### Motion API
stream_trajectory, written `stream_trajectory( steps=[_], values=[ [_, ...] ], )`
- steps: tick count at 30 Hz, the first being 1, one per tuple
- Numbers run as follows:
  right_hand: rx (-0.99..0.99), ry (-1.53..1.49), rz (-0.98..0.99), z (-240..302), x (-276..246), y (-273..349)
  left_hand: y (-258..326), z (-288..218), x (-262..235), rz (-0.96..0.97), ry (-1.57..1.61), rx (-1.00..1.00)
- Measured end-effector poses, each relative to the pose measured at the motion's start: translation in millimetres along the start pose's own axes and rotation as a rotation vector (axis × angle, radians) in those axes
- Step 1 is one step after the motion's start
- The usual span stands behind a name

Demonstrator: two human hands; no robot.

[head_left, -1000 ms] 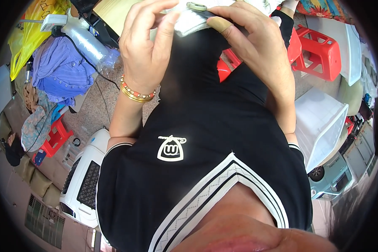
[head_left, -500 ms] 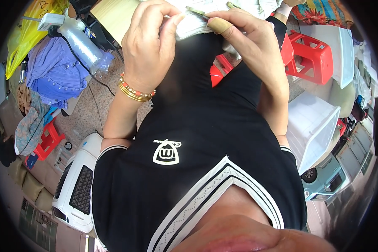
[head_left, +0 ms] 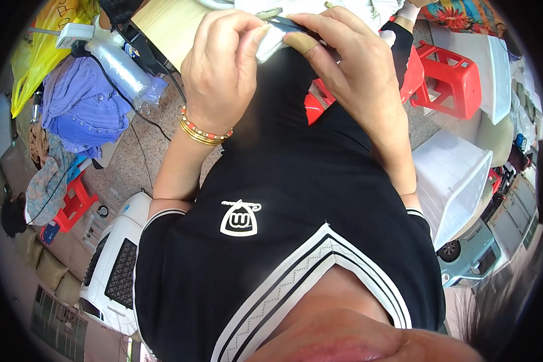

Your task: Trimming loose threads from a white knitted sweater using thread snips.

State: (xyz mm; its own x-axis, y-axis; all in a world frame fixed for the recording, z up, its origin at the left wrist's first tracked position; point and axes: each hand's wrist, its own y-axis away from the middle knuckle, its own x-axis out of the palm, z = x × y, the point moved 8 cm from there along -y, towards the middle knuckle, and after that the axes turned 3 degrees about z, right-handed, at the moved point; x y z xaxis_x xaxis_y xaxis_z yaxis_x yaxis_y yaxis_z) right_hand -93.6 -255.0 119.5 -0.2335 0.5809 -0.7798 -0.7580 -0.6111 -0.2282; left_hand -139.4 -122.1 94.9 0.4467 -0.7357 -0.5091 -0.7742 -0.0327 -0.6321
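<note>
Both hands work close together at the top of the head view, over my lap. My left hand (head_left: 220,69), with bracelets at the wrist, is closed in a pinch on a white cloth (head_left: 271,48). Close by, my right hand (head_left: 353,63) has a tan cover on the thumb. Its thumb and forefinger are closed on a thin dark, blade-like tool (head_left: 288,24), whose exact kind I cannot make out. An olive curved piece (head_left: 269,12) shows at the tool's far side. More white cloth (head_left: 371,9) lies beyond the right hand.
A pale wooden board (head_left: 169,30) stands beyond my left hand. Purple clothing (head_left: 84,102), a black cable (head_left: 123,96) and a yellow bag (head_left: 51,48) are at the left. Red stools (head_left: 449,78) and translucent bins (head_left: 452,181) stand at the right. Another person's hand (head_left: 409,11) shows at the top right.
My right thumb has moved left, nearer my left fingers. The dark strip of the tool now shows more, and the white cloth between the hands looks more bunched.
</note>
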Motion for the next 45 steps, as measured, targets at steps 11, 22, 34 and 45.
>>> stream_trajectory(
  steps=[11,22,34,45],
  values=[
    [-0.552,-0.162,-0.428,13.8,-15.7,9.3,7.0,-3.8,2.2,0.003,-0.014,0.066],
    [-0.054,-0.052,0.016,18.4,-19.3,-0.1,7.2,1.9,-3.0,0.045,0.036,-0.05],
    [-0.078,0.188,-0.006,24.1,-22.3,3.7,8.0,10.2,0.0,0.031,0.094,-0.13],
    [0.009,0.086,0.037,22.8,-30.1,7.0,6.9,14.0,3.7,0.016,0.146,-0.152]
  ],
)
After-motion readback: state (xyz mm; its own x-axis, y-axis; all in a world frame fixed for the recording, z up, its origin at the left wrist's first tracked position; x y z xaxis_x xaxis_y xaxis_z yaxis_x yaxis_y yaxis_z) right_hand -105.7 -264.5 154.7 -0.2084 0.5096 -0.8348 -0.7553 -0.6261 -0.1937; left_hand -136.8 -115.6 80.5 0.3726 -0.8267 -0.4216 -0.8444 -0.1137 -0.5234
